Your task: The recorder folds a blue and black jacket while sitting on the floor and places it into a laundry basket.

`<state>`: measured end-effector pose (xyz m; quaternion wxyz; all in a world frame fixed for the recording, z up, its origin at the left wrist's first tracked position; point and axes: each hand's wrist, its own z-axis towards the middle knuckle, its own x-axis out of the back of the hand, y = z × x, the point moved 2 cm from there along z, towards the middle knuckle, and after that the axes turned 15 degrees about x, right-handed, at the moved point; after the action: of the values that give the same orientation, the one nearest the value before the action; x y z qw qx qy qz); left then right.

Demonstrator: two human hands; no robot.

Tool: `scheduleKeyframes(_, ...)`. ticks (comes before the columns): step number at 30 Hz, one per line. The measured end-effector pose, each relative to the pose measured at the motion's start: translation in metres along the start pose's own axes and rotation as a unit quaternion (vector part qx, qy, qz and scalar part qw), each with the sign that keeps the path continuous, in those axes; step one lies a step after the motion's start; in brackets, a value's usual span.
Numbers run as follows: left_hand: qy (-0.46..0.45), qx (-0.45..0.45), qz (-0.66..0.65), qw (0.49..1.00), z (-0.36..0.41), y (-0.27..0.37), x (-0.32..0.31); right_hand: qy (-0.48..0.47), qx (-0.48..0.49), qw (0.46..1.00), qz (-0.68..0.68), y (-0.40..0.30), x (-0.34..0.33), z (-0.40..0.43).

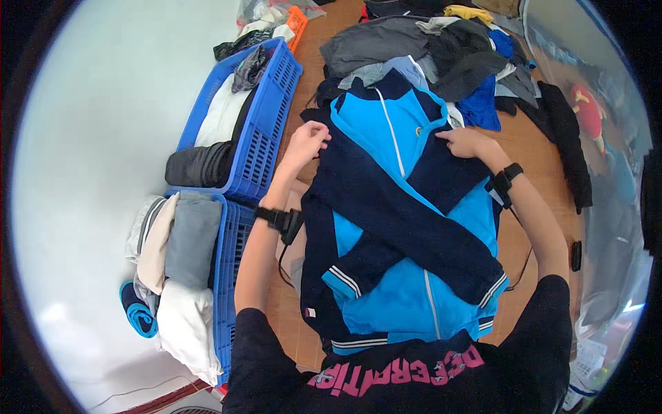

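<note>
A bright blue and navy zip jacket point(398, 217) lies spread on the wooden surface in front of me, its collar away from me. Both navy sleeves cross over its front, and their cuffs have white stripes. My left hand point(309, 141) is at the jacket's left shoulder, thumb and fingers bent close together; whether cloth is between them cannot be told. My right hand point(462, 142) touches the right shoulder beside the collar, its index finger extended and the other fingers curled. The white zip runs down the middle, partly hidden by the sleeves.
A heap of dark, grey and blue clothes point(382, 44) lies beyond the collar. On the left stand a blue plastic basket point(264, 129) of folded clothes and another basket point(223, 290) with folded garments along its side. Clear plastic sheeting point(610, 171) borders the right side; a black garment point(566, 145) lies near it.
</note>
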<state>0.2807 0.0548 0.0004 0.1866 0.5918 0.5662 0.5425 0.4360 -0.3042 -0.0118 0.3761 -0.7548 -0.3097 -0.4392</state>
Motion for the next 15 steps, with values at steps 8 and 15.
scheduleKeyframes(8, 0.094, 0.056, 0.093, 0.99, 0.092, -0.037, -0.006, 0.01, -0.003, 0.998, -0.057, 0.006, 0.059, 0.007)
scheduleKeyframes(15, -0.001, 0.114, -0.141, 0.983, 0.094, -0.006, -0.03, 0.069, -0.014, 0.99, -0.126, 0.019, 0.093, 0.033)
